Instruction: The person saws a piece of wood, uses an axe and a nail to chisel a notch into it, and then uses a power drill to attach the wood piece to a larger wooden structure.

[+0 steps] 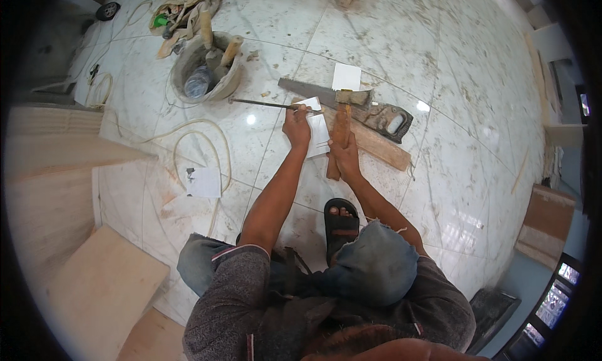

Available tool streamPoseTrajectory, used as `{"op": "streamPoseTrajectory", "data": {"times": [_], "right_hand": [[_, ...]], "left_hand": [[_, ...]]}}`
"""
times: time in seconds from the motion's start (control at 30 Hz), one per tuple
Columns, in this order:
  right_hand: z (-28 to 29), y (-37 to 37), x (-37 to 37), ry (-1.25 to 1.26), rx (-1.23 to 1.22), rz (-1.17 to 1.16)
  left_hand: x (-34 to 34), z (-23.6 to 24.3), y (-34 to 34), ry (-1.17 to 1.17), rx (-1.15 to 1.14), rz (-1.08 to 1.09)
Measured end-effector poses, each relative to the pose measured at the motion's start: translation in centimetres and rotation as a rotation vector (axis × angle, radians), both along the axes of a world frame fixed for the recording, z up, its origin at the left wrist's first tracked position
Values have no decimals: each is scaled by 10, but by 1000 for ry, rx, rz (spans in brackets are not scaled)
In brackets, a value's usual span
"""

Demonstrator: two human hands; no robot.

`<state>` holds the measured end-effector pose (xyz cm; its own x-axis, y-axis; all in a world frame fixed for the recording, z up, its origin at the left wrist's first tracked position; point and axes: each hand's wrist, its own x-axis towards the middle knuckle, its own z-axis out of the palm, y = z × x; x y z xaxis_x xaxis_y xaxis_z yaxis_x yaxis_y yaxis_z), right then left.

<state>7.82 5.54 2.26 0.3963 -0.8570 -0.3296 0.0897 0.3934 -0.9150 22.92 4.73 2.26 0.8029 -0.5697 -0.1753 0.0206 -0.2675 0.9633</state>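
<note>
My left hand (296,127) is closed around a thin dark metal rod (260,103), which points out to the left toward the bucket. My right hand (345,153) grips the wooden handle of a hammer (342,126); its head is at the far end, above a handsaw. The handsaw (313,89) lies on the floor with its dark grip (392,121) to the right. A wooden plank (382,149) lies in front of the saw, partly hidden by my right hand and the hammer. Beside my left hand is a white flat piece (318,141). Another white square (347,77) lies beyond the saw.
A grey bucket (235,82) with wooden-handled tools and a plastic bottle stands at the far left. Behind it is a cloth bag (194,13). A pale cable (227,141) loops over the tiled floor near a white sheet (204,183). Plywood (113,286) leans at the left.
</note>
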Motion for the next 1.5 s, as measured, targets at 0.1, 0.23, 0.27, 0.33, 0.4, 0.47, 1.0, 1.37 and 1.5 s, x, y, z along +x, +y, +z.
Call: {"op": "streamPoseTrajectory", "data": {"times": [0.1,0.23,0.27,0.33,0.4,0.47,1.0,1.37,1.5], "right_hand": [[5,-4,8,91,18,20],[3,-27,5,272,-249,30],[0,-41,1,291,-286,27],[0,-60,9,313,-324,55],[10,-80,13,345,-340,90],[10,-93,7,350,-362,94],[61,25,-104,245,84,-22],[68,34,-125,224,82,-26],[74,32,-118,217,72,-9]], "left_hand": [[4,-1,-4,117,-175,-27],[15,-3,-1,425,-332,94],[10,2,-3,497,-401,93],[10,1,0,439,-462,134],[11,0,3,408,-485,177],[15,-1,8,338,-424,176],[-28,11,13,-100,-165,-255],[-29,9,12,-76,-187,-249],[-29,6,11,-99,-204,-235]]}}
